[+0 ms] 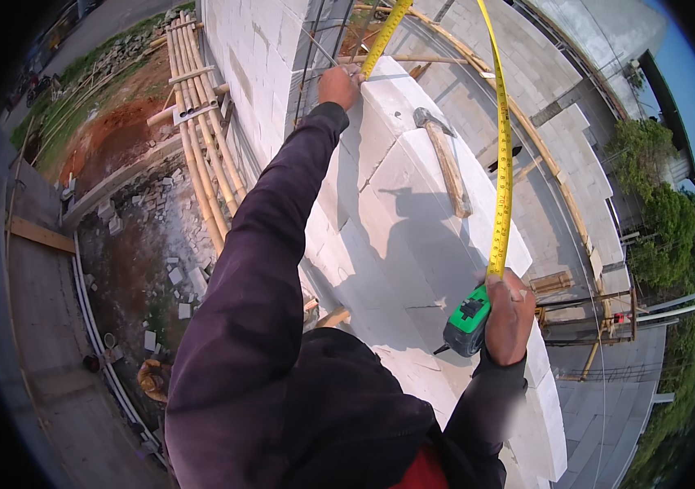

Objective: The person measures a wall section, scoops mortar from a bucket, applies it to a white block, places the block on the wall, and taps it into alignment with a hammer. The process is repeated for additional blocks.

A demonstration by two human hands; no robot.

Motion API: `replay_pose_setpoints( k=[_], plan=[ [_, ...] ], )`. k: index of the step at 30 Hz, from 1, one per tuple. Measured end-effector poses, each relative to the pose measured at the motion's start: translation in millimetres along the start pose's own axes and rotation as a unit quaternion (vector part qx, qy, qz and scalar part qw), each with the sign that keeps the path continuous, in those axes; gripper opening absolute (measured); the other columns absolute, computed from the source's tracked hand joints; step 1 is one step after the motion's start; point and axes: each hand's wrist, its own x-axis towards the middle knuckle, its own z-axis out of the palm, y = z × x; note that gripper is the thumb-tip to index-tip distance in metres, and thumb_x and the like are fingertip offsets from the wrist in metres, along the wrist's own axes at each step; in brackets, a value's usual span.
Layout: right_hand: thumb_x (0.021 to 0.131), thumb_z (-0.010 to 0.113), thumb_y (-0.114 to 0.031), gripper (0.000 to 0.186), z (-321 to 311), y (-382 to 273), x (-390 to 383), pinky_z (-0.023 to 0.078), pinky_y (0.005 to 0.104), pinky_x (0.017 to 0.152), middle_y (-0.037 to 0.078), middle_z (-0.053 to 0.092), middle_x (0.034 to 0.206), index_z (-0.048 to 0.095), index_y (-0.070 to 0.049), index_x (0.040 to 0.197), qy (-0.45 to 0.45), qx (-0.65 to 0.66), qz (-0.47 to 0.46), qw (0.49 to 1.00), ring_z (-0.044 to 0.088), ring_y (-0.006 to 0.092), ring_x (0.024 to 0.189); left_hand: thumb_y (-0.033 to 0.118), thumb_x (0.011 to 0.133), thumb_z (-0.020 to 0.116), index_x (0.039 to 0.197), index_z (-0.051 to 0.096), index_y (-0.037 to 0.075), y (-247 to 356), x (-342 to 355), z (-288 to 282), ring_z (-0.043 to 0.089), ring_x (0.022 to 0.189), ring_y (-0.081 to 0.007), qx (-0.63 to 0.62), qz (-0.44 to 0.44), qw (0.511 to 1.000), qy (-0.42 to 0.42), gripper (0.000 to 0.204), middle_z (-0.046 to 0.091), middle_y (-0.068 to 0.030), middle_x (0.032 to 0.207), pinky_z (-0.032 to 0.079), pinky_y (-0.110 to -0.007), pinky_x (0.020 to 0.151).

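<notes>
My left hand point(339, 88) is closed on a length of yellow tape point(381, 42) at the far end of the white block wall point(388, 90), by a vertical gap with dark rods point(333, 28). My right hand point(504, 318) grips the green and black tape measure point(468, 319) low on the right. From it the extended yellow blade point(502, 179) rises past the top of the picture. A hammer point(445, 163) with a wooden handle and metal head lies on the wall top between my hands. My shadow falls on the blocks.
Bamboo poles point(192, 122) form scaffolding along the left, above ground with rubble point(176, 277). A person point(154, 379) in orange clothing is down at lower left. More block walls point(575, 155) and bent bamboo point(559, 179) stand to the right, with trees point(661, 228) beyond.
</notes>
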Motion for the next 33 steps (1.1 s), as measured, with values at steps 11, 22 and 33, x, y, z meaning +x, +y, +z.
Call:
replay_pose_setpoints(
  k=[11, 22, 33],
  plan=[
    [0.094, 0.050, -0.017, 0.026, -25, 34, -29, 0.037, 0.0304, 0.057, 0.004, 0.051, 0.066, 0.064, 0.004, 0.086, 0.113, 0.074, -0.043, 0.990, 0.045, 0.0112, 0.063, 0.012, 0.084, 0.072, 0.098, 0.075, 0.005, 82, -55, -38, 0.063, 0.099, -0.0319, -0.061, 0.193, 0.976, 0.079, 0.016, 0.070, -0.0134, 0.104, 0.048, -0.042, 0.090],
    [0.096, 0.053, -0.030, 0.037, -152, 104, -224, 0.049, 0.0280, 0.055, 0.016, 0.061, 0.079, 0.063, 0.006, 0.099, 0.500, 0.129, -0.045, 0.855, 0.061, 0.0192, 0.062, 0.004, 0.080, 0.073, 0.090, 0.068, -0.001, 345, -420, -15, 0.059, 0.097, -0.0334, -0.377, 0.363, 0.740, -0.423, 0.012, 0.066, -0.0135, 0.096, 0.047, -0.041, 0.088],
    [0.095, 0.051, -0.019, 0.030, -201, 133, -347, 0.040, 0.0249, 0.063, 0.004, 0.057, 0.073, 0.069, 0.006, 0.095, 0.644, 0.090, 0.073, 0.756, 0.051, 0.0097, 0.067, 0.016, 0.080, 0.076, 0.085, 0.069, -0.002, 498, -611, 76, 0.060, 0.094, -0.0323, -0.316, 0.499, 0.669, -0.451, 0.020, 0.068, -0.0140, 0.092, 0.047, -0.045, 0.083]
  ],
)
